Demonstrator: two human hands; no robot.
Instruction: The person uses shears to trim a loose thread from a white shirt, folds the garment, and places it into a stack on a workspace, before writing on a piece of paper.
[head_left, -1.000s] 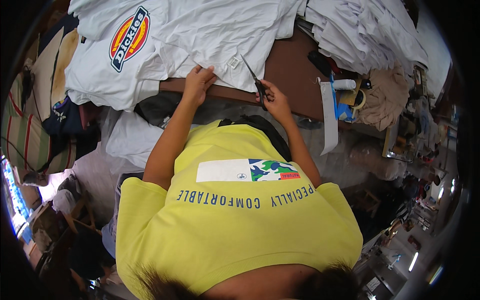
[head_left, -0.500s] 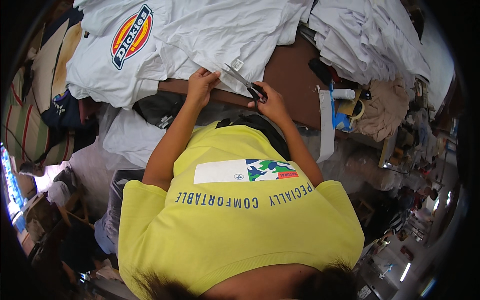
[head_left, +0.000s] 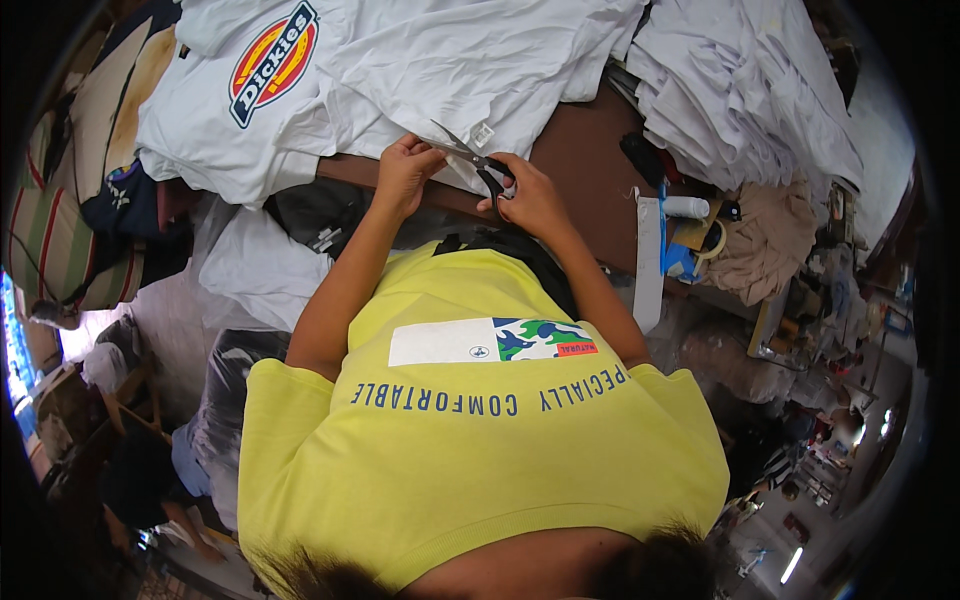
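A white T-shirt [head_left: 400,70] with a red, yellow and dark blue printed emblem lies rumpled over the brown table [head_left: 585,150]. At its near edge my left hand [head_left: 408,172] is closed, thumb and forefinger pinched on the cloth. My right hand [head_left: 527,192] grips the black handles of a pair of scissors [head_left: 463,150]. The metal blades point left, slightly parted, over the cloth and close to my left fingertips. Just beyond them is a small white label [head_left: 482,134] on the shirt. Any thread at the fingertips is too small to make out.
A heap of white garments [head_left: 730,90] covers the table's right side. Beside it lie a tape roll [head_left: 712,240], a white spool [head_left: 687,207] and beige cloth [head_left: 765,245]. Striped fabric [head_left: 75,235] hangs at left. A co-worker's arm [head_left: 190,530] shows at lower left.
My right hand has shifted left with the scissors, bringing the blades nearer my left fingertips. My left hand stays at the shirt's edge. The whole view has tilted slightly.
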